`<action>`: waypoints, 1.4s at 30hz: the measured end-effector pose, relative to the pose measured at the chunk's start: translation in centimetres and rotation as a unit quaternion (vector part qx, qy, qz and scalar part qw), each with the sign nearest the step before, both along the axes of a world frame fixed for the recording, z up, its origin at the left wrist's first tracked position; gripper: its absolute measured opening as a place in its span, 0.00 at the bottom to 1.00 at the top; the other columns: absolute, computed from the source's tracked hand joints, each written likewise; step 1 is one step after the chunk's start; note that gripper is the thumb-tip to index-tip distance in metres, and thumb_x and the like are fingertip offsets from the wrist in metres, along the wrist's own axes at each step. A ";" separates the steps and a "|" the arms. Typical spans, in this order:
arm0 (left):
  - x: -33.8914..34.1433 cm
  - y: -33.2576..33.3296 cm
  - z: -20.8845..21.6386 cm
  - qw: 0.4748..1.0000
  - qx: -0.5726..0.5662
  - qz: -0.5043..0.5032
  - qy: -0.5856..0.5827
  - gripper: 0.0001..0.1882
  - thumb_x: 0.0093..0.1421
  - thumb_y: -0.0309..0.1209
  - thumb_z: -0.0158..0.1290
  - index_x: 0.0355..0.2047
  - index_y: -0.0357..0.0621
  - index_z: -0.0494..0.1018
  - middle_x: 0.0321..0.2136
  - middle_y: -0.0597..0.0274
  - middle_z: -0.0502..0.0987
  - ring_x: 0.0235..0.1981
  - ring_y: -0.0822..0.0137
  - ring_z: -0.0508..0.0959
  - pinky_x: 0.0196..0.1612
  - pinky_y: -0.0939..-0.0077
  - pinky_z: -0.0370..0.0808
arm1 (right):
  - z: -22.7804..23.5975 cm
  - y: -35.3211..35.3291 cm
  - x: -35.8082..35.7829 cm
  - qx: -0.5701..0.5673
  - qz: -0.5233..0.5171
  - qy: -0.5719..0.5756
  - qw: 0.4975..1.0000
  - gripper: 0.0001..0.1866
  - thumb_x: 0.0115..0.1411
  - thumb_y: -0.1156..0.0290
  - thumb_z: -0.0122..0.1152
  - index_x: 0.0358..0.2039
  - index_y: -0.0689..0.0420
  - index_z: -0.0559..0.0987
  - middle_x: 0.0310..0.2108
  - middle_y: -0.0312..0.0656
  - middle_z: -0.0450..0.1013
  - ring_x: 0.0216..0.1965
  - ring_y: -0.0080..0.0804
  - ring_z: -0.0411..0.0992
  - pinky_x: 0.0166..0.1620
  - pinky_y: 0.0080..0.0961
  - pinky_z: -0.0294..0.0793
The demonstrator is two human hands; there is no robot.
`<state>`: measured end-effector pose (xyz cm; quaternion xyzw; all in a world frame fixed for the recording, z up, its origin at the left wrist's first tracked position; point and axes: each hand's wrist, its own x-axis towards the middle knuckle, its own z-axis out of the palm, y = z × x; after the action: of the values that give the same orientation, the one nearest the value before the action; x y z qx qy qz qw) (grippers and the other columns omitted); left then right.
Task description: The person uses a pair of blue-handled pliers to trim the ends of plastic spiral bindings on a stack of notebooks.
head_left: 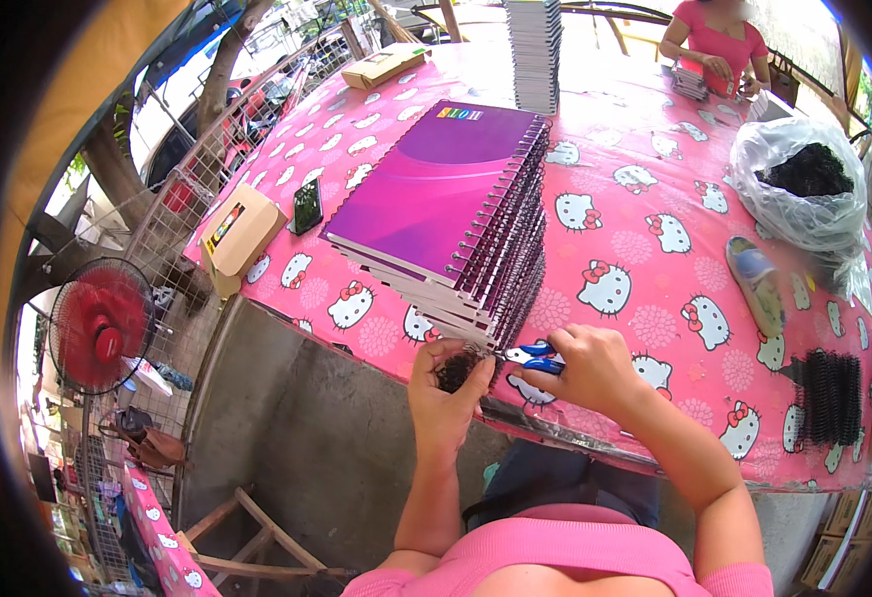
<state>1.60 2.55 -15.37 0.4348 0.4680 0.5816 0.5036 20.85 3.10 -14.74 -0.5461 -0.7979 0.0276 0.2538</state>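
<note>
My left hand [444, 390] is closed around a clump of dark curly coil pieces [455, 371], right by the near corner of the notebook stack. In my right hand [591, 364] are small blue-handled cutting pliers [535, 363]. Their jaws point left and meet the tips of my left fingers; what lies between the jaws is too small to make out. Just beyond both hands rises a tall stack of spiral-bound notebooks [426, 189] with purple and magenta covers. Its black coil spines [515, 244] run along the right side, and the lower notebooks are fanned unevenly.
A pink patterned cloth [645, 323] covers the table. On it lie a phone [307, 206], cardboard boxes [241, 234], another notebook stack [533, 60], a plastic bag of black scraps [804, 184], a slipper-like item [757, 284] and black coils [831, 398]. A person [719, 50] works across the table.
</note>
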 end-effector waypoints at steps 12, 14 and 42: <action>0.0 0.5 -1.8 0.999 0.043 -0.001 0.018 0.16 0.53 0.24 0.64 0.40 0.38 0.71 0.28 0.64 0.77 0.22 0.79 0.73 0.23 0.86 0.69 | -0.7 0.2 0.1 0.017 -0.005 0.003 1.000 0.28 0.47 0.42 0.67 0.23 0.59 0.76 0.23 0.44 0.73 0.26 0.41 0.74 0.31 0.36 0.73; -0.6 0.4 -1.3 0.999 -0.017 -0.017 0.025 0.17 0.52 0.25 0.64 0.40 0.38 0.71 0.28 0.64 0.77 0.22 0.79 0.73 0.23 0.86 0.69 | 0.6 -0.2 -0.1 -0.206 -0.034 -0.009 0.978 0.29 0.46 0.42 0.67 0.26 0.59 0.76 0.26 0.45 0.73 0.30 0.41 0.73 0.36 0.36 0.73; -0.9 0.7 -2.3 0.996 -0.022 -0.044 0.075 0.18 0.50 0.25 0.65 0.38 0.37 0.69 0.31 0.63 0.76 0.32 0.76 0.75 0.38 0.81 0.72 | -1.2 0.0 0.2 -0.011 -0.014 -0.018 1.000 0.27 0.49 0.42 0.66 0.22 0.59 0.77 0.21 0.43 0.73 0.24 0.40 0.75 0.32 0.35 0.75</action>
<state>0.72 3.23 -17.66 0.4863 0.4970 0.5145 0.5019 21.06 3.10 -15.94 -0.5603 -0.7942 0.0234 0.2340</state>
